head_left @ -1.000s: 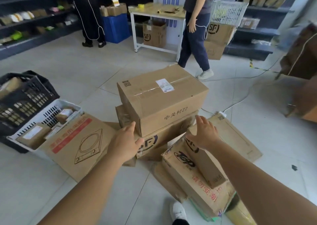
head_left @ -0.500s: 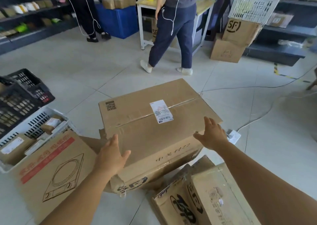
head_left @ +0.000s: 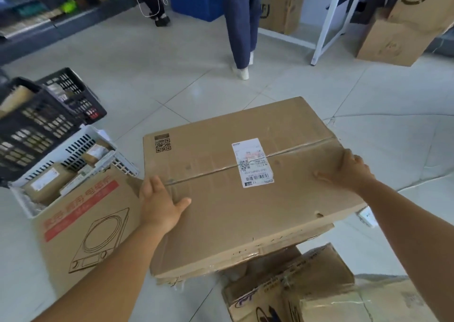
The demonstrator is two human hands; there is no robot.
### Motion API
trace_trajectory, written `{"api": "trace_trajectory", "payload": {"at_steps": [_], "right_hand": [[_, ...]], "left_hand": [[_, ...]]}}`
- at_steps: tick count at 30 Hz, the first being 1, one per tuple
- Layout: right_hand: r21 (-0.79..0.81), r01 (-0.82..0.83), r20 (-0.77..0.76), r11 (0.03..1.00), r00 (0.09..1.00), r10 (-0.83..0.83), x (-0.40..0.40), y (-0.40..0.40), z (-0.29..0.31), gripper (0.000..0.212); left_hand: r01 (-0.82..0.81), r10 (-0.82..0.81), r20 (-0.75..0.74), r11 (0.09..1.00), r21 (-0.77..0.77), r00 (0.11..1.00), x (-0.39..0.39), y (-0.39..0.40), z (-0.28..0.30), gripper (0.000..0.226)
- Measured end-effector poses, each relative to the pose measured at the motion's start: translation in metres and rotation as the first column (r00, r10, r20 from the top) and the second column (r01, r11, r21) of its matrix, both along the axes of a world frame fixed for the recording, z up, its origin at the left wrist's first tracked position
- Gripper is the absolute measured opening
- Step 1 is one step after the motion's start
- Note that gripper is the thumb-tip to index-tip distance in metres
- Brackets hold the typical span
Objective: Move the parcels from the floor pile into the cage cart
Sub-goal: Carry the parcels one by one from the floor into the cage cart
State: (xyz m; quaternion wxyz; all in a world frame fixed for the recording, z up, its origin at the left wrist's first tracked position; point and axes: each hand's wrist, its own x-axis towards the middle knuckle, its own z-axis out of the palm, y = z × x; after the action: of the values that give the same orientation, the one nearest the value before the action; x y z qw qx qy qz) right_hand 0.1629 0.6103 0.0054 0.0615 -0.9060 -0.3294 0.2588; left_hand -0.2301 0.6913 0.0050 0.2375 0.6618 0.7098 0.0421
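Big cardboard box (head_left: 245, 199) sits centre frame, top face up, taped along the seam, white shipping label (head_left: 252, 162) across the tape, QR print near its far-left corner. It is held between both hands above other parcels; whether its underside still touches them is hidden.

Left to right:
- Black crate (head_left: 36, 122) far left, white basket (head_left: 81, 144) just beside it with small parcels inside.
- Flat box with a cooktop drawing (head_left: 86, 223) leans in front of the basket, just beside the big box's left edge.
- Left hand (head_left: 159, 203) clamps the box's left edge: thumb on top, fingers over the side.
- Right hand (head_left: 346, 172) grips the right edge, fingers curled over it, thumb on top.
- Lower right, under and in front of the box: printed parcel (head_left: 294, 280), taped.
- Background: a person in blue trousers (head_left: 242, 22) standing on the tiled floor (head_left: 172, 63), brown cartons (head_left: 398, 34) stacked far right.
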Motion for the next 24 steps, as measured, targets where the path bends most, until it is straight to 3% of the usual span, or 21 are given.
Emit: {"api": "trace_trajectory", "payload": {"at_steps": [6,10,13,16,20,22,24], "right_hand": [[-0.012,0.080,-0.077,0.997,0.994,-0.081,0.011,0.015,-0.005,0.115],[0.004,0.091,-0.074,0.996,0.993,-0.090,0.008,0.014,-0.004,0.118],[0.031,0.094,-0.085,0.995,0.992,-0.091,0.001,0.014,0.003,0.115],[0.040,0.081,-0.098,0.996,0.992,-0.076,-0.010,0.010,0.016,0.115],[0.113,0.020,-0.105,0.993,0.994,-0.008,-0.054,0.002,0.062,0.114],[0.210,-0.096,-0.108,0.973,0.987,0.121,-0.107,0.002,0.095,0.115],[0.214,-0.069,-0.105,0.974,0.990,0.094,-0.110,0.004,0.095,0.115]], "left_hand": [[-0.239,0.255,0.271,0.967,-0.091,0.928,-0.005,-0.004,-0.014,0.119],[-0.337,0.355,0.278,0.935,-0.111,0.892,-0.006,-0.009,-0.016,0.105],[-0.395,0.423,0.341,0.906,-0.151,0.840,-0.011,-0.010,-0.008,0.108],[-0.415,0.441,0.343,0.897,-0.149,0.829,-0.022,-0.018,0.009,0.086],[-0.483,0.490,0.371,0.867,-0.118,0.789,-0.076,-0.056,0.053,0.094],[-0.574,0.538,0.415,0.818,-0.045,0.734,-0.130,-0.089,0.091,0.096],[-0.570,0.524,0.421,0.821,-0.021,0.740,-0.138,-0.084,0.091,0.098]]}}
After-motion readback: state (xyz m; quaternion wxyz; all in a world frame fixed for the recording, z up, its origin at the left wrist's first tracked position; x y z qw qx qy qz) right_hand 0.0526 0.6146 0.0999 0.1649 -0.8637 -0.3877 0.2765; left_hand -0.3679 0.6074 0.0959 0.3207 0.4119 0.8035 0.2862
